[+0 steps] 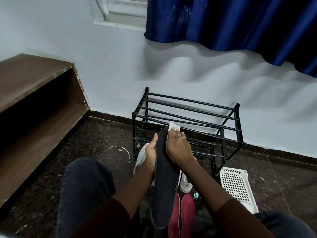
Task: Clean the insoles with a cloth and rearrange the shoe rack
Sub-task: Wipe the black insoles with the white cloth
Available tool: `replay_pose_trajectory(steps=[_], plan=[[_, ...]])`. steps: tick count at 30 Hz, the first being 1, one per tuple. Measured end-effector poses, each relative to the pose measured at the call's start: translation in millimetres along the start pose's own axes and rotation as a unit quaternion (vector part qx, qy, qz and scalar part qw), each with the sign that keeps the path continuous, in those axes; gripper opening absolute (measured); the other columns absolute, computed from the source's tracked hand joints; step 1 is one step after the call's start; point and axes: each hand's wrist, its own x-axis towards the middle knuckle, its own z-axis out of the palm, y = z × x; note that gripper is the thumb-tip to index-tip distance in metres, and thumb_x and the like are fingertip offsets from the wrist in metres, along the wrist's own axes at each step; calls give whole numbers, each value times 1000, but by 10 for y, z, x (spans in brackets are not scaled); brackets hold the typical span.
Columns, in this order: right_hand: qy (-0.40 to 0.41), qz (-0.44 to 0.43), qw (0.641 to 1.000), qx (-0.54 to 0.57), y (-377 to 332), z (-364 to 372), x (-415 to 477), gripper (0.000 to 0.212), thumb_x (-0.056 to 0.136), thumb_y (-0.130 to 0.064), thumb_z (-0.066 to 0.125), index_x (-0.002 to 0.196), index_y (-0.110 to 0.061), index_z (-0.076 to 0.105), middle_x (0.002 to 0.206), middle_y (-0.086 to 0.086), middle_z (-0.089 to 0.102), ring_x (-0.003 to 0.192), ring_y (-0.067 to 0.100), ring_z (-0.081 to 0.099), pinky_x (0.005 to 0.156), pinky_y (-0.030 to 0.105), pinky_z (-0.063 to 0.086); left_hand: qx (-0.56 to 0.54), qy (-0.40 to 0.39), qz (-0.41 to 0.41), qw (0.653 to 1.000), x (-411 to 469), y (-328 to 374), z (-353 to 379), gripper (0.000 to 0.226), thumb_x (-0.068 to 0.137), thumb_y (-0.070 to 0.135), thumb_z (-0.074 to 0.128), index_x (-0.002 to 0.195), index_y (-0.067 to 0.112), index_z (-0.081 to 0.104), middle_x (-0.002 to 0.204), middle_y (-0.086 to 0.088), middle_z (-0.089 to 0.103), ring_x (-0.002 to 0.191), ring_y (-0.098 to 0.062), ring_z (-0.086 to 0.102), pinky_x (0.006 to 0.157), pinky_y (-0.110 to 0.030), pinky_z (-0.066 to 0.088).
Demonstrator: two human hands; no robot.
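A long dark insole [165,182] stands lengthwise in front of me. My left hand [151,152] holds it from the left side and beneath, thumb up along its edge. My right hand [177,146] presses a small white cloth [173,125] onto the insole's far tip, fingers laid over the cloth. Behind the hands stands a black two-tier shoe rack [188,121] against the wall, with no shoes visible on its bars. Two red insoles [187,213] lie on the floor under the dark one.
A white shoe [141,156] lies left of the hands, another white shoe [185,183] to the right. A white perforated basket [238,186] sits on the dark floor at right. A small bottle [196,195] is beside it. A brown shelf unit [34,103] fills the left. My knee [82,182] is near.
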Motion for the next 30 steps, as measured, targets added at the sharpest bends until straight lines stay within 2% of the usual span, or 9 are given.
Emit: replay_pose_trajectory(steps=[2, 5, 7, 13, 16, 18, 21, 24, 30], plan=[[3, 15, 1000, -6, 8, 48, -118, 28, 90, -3, 34, 112, 4, 49, 127, 25, 49, 124, 34, 42, 110, 39, 23, 4, -2, -3, 1000, 10, 7, -39, 69, 100, 42, 25, 78, 3, 77, 86, -13, 74, 78, -21, 72, 65, -26, 58], [53, -2, 998, -42, 17, 190, -260, 15, 73, 0, 44, 78, 1, 58, 81, 22, 63, 80, 37, 63, 80, 39, 51, 10, 25, -3, 1000, 80, 17, -120, 66, 99, 44, 28, 80, 4, 77, 88, -13, 73, 79, -22, 71, 66, -26, 58], [59, -13, 996, -62, 18, 195, -301, 20, 69, -7, 39, 71, -3, 59, 67, 14, 61, 64, 32, 63, 67, 33, 54, 17, 34, -8, 999, 60, 19, -106, 67, 100, 44, 28, 80, 4, 77, 88, -13, 73, 80, -21, 71, 67, -26, 58], [39, 7, 994, -98, 48, 155, -66, 51, 77, -8, 27, 109, 13, 60, 101, 30, 65, 96, 43, 63, 85, 52, 48, 7, 8, -19, 1000, 6, 36, 45, 61, 99, 43, 27, 100, 3, 74, 108, -13, 70, 97, -21, 69, 77, -28, 57], [22, -5, 996, -89, 36, 72, 54, 61, 86, -11, 6, 135, 12, 33, 136, 32, 40, 130, 43, 35, 111, 49, 20, -7, 5, -13, 1000, -20, 46, 89, 59, 99, 43, 28, 101, 5, 74, 108, -13, 69, 97, -22, 68, 78, -29, 58], [35, -6, 996, -83, 65, 44, 108, 50, 96, -10, 13, 142, 6, 21, 147, 24, 29, 138, 35, 22, 114, 42, 8, -4, 2, -11, 1000, -35, 48, 91, 62, 99, 44, 27, 96, 5, 75, 103, -13, 71, 94, -22, 69, 77, -28, 58], [72, -7, 997, -35, 76, 11, 99, 43, 97, -10, 31, 139, 0, 35, 144, 18, 38, 133, 29, 33, 110, 36, 20, 4, 8, -11, 1000, -33, 66, 53, 63, 99, 45, 29, 92, 4, 76, 96, -14, 72, 87, -23, 70, 73, -28, 58], [122, 25, 989, 77, 130, -73, 42, 29, 91, -7, 45, 114, -4, 63, 121, 16, 61, 107, 34, 57, 88, 35, 43, 13, 10, -10, 1000, -52, 88, 30, 64, 99, 44, 29, 91, 1, 75, 91, -15, 72, 80, -24, 71, 69, -28, 58], [182, 150, 934, 269, 267, -143, 106, 21, 74, -7, 75, 93, -3, 70, 90, 12, 71, 86, 22, 64, 76, 20, 41, 44, 2, -47, 998, -77, 66, 107, 65, 98, 46, 29, 91, -1, 75, 92, -18, 71, 80, -27, 70, 69, -30, 58]])
